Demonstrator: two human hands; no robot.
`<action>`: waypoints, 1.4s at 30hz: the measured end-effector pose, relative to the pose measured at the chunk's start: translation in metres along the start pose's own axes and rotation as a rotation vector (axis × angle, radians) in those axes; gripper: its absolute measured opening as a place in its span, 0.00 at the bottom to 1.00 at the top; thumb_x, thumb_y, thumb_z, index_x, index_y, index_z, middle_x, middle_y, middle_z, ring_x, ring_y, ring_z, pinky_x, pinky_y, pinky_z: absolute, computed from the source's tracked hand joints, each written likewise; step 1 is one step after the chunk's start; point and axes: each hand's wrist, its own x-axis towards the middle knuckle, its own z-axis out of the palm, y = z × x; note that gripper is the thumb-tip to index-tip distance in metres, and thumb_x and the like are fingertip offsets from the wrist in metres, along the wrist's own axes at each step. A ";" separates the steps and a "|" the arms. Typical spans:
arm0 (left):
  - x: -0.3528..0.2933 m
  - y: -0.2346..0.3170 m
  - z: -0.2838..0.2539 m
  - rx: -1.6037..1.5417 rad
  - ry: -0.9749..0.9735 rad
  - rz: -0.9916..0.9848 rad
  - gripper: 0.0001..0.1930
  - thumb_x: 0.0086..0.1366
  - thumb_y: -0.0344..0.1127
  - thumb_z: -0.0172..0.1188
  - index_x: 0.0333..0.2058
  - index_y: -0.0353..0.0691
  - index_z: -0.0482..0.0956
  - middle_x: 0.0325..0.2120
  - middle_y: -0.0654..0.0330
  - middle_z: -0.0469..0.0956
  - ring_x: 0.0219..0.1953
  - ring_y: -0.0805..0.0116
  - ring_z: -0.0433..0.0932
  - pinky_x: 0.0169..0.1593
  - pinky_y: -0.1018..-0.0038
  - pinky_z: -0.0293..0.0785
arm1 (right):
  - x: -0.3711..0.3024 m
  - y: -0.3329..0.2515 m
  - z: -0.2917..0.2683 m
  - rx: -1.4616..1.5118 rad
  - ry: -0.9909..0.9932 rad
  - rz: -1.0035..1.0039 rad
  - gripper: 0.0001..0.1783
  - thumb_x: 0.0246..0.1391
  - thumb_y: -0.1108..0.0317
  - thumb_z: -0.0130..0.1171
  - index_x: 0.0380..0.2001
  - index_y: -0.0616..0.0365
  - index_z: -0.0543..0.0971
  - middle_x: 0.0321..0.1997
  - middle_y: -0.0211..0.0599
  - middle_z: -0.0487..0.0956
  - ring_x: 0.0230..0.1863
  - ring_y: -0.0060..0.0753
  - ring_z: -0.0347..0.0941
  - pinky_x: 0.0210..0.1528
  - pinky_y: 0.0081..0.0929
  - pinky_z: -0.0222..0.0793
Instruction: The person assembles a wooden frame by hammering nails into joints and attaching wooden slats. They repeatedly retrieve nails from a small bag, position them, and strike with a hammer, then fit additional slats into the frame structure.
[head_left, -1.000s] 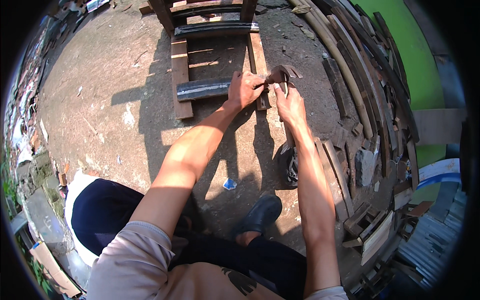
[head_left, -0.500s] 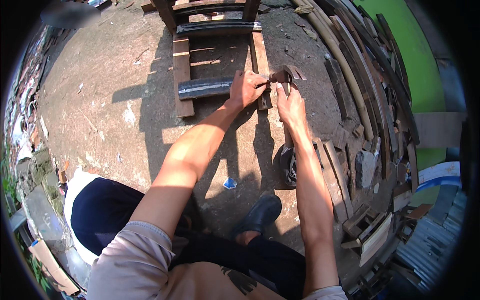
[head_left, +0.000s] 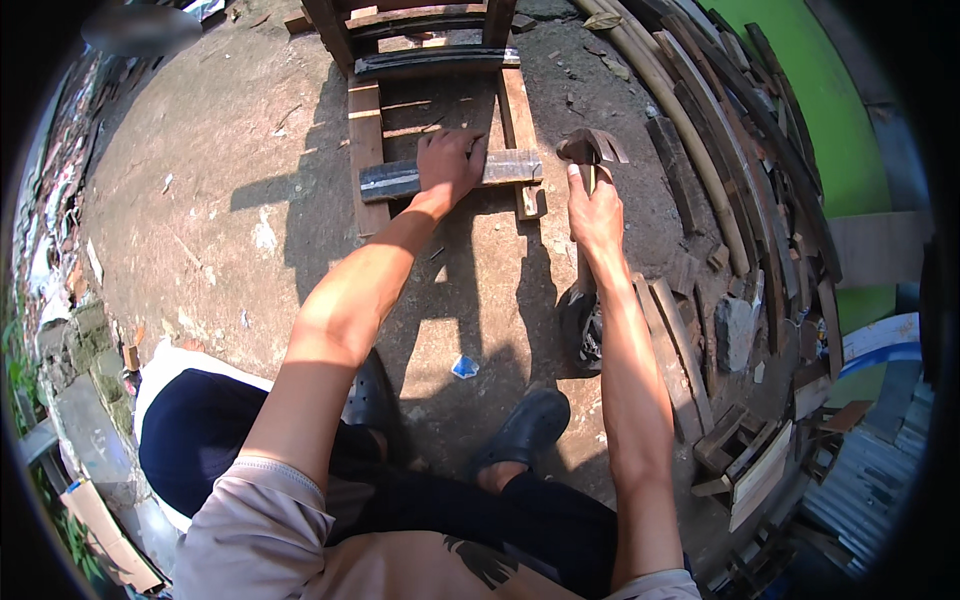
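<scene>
A wooden frame with two long rails (head_left: 366, 130) lies on the ground ahead of me. Across its near end rests a dark slat (head_left: 392, 181) with a pale streak along it. My left hand (head_left: 450, 170) grips this slat around its middle, fingers bent over the far edge. To the right of the frame, my right hand (head_left: 597, 212) is closed round the handle of a claw hammer (head_left: 594, 148), high up near the head. The hammer head is apart from the slat's right end. Farther up the frame, another dark crosspiece (head_left: 435, 61) spans the rails.
Bamboo poles (head_left: 690, 130) and stacked timber strips run along the right, beside a green wall (head_left: 845, 130). A dark bundle (head_left: 580, 335) sits below my right hand. Wood scraps (head_left: 740, 455) and corrugated sheet (head_left: 870, 490) lie lower right. Rubble (head_left: 85, 400) lines the left edge.
My left hand has shifted left from the slat's right end to its middle, uncovering that end. My right hand has drawn the hammer slightly right, away from the frame.
</scene>
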 end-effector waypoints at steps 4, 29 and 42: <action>-0.009 -0.018 -0.019 0.366 -0.188 -0.111 0.23 0.67 0.54 0.46 0.36 0.41 0.83 0.36 0.51 0.83 0.46 0.52 0.78 0.54 0.56 0.65 | -0.003 -0.016 -0.006 0.061 0.019 -0.020 0.27 0.62 0.47 0.51 0.45 0.65 0.75 0.32 0.56 0.81 0.38 0.54 0.80 0.42 0.45 0.72; 0.001 -0.007 -0.023 0.359 -0.387 -0.212 0.28 0.66 0.58 0.42 0.29 0.41 0.82 0.26 0.45 0.82 0.32 0.47 0.82 0.42 0.52 0.73 | -0.006 -0.020 0.017 -0.099 -0.129 0.035 0.24 0.63 0.57 0.49 0.55 0.62 0.63 0.34 0.68 0.79 0.40 0.69 0.76 0.41 0.53 0.72; 0.001 -0.006 -0.023 0.348 -0.367 -0.206 0.27 0.66 0.58 0.44 0.28 0.41 0.83 0.24 0.46 0.81 0.30 0.48 0.82 0.41 0.53 0.73 | -0.005 -0.023 0.016 -0.072 -0.155 0.111 0.25 0.62 0.54 0.51 0.53 0.65 0.66 0.35 0.71 0.78 0.40 0.68 0.77 0.43 0.51 0.72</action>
